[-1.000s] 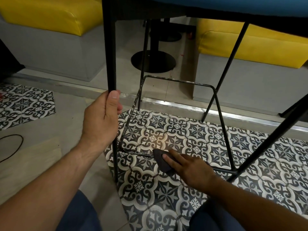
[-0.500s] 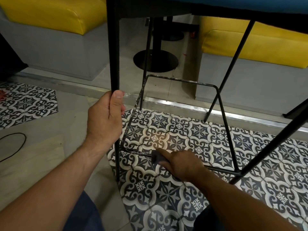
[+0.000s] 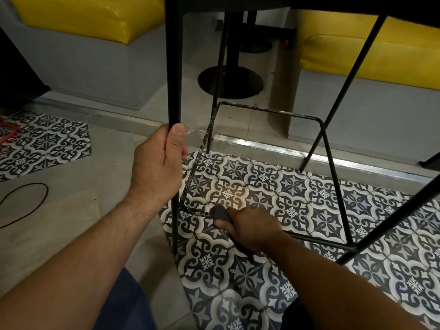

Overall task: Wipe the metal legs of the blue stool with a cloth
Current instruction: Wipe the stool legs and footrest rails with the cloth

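Right hand (image 3: 252, 228) is closed around a dark cloth (image 3: 220, 214), clamping it onto the near bar of the footrest (image 3: 316, 239), close to its scuffed left corner. Left hand (image 3: 158, 166) is wrapped around the front left leg (image 3: 173, 67), thumb up. The stool stands on patterned floor tiles (image 3: 297, 194); yellow benches (image 3: 371, 60) lie behind.

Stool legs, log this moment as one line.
left hand: grips front leg | right hand: cloth wrapped on footrest bar
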Demonstrator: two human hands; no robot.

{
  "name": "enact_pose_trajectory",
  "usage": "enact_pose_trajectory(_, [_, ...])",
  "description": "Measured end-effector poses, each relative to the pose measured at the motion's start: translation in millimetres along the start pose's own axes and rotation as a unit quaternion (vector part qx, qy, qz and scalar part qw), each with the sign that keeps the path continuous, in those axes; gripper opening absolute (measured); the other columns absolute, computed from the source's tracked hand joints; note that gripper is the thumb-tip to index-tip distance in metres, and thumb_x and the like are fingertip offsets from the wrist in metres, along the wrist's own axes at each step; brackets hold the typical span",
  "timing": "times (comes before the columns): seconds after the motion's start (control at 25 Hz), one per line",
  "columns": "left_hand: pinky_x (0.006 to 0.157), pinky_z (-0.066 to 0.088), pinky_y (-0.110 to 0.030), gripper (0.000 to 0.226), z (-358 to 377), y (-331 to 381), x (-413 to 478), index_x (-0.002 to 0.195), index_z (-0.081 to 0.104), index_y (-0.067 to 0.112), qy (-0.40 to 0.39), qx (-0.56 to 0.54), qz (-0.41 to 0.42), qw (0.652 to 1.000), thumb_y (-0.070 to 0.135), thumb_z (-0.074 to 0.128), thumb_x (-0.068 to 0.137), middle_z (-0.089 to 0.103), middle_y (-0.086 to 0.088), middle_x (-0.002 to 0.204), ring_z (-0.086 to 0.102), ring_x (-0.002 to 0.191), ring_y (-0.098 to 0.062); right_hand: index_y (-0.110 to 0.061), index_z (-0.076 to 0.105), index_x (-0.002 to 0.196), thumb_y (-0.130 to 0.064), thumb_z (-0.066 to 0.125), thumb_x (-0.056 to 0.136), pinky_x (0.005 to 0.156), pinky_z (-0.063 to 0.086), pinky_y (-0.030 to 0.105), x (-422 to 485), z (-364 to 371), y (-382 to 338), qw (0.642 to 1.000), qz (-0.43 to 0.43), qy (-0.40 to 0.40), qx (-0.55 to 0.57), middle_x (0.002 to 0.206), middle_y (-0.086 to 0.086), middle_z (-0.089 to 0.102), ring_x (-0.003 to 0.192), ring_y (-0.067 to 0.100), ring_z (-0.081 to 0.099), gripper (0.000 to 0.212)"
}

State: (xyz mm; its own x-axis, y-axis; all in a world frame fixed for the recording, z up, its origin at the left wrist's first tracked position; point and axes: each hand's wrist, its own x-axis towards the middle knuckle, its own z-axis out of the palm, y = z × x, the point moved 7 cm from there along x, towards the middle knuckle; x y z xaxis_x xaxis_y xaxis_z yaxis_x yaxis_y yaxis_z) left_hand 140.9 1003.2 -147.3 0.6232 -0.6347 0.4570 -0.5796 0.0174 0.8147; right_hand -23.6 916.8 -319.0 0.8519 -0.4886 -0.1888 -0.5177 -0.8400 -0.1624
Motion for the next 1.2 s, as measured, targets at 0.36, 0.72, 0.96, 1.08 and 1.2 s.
enact_pose_trajectory(0.36, [0.059, 0.041, -0.007, 0.053, 1.1, 0.7, -0.3, 0.095, 0.064, 0.016, -0.010, 0.004, -0.005, 1.000, 0.056, 0.030, 0.095, 0.059, 0.007, 0.068, 0.058, 0.064, -0.003, -0.019, 0.006, 0.151, -0.034, 0.056, 0.091, 0.084, 0.050, 0.041, -30.1, 12.7, -10.4, 0.991, -0.100, 0.052, -0.076, 0.141, 0.012, 0.044, 0.107, 0.027, 0.057, 0.079])
enact_pose_trajectory(0.72, [0.058, 0.042, -0.009, 0.055, 1.1, -2.1, 2.6, 0.095, 0.063, 0.016, -0.020, 0.014, 0.005, 1.000, 0.058, 0.028, 0.096, 0.059, 0.007, 0.067, 0.058, 0.064, -0.005, -0.018, 0.046, 0.123, -0.055, 0.029, 0.097, 0.055, 0.043, 0.033, 26.3, -1.0, -54.6, 0.998, -0.007, 0.054, -0.011, 0.094, 0.006, 0.065, 0.074, 0.022, 0.060, 0.048])
enact_pose_trajectory(0.96, [0.058, 0.042, -0.009, 0.055, 3.1, -1.1, 2.7, 0.095, 0.063, 0.014, -0.022, 0.001, 0.005, 1.000, 0.057, 0.028, 0.095, 0.058, 0.007, 0.067, 0.057, 0.063, -0.004, -0.027, 0.002, 0.151, -0.025, 0.056, 0.089, 0.083, 0.047, 0.044, 0.3, 9.6, -51.9, 0.990, -0.122, 0.018, -0.061, 0.140, 0.015, 0.040, 0.107, 0.032, 0.053, 0.083])
enact_pose_trajectory(1.08, [0.058, 0.042, -0.009, 0.057, 1.9, -0.4, 3.0, 0.096, 0.063, 0.016, -0.027, 0.004, 0.006, 1.000, 0.060, 0.027, 0.093, 0.058, 0.008, 0.066, 0.057, 0.062, -0.003, -0.023, 0.006, 0.149, -0.028, 0.046, 0.097, 0.062, 0.043, 0.039, 26.2, 5.3, -62.9, 0.994, -0.077, -0.010, -0.072, 0.120, 0.015, 0.054, 0.090, 0.029, 0.059, 0.066])
enact_pose_trajectory(1.2, [0.056, 0.042, -0.008, 0.057, 2.2, 1.1, 3.0, 0.095, 0.063, 0.017, -0.029, 0.005, 0.005, 1.000, 0.061, 0.027, 0.093, 0.057, 0.009, 0.065, 0.057, 0.061, -0.002, -0.016, 0.044, 0.124, -0.041, 0.038, 0.099, 0.059, 0.039, 0.035, 45.3, 1.0, -71.5, 1.000, -0.017, -0.015, -0.005, 0.097, 0.006, 0.063, 0.074, 0.021, 0.055, 0.036])
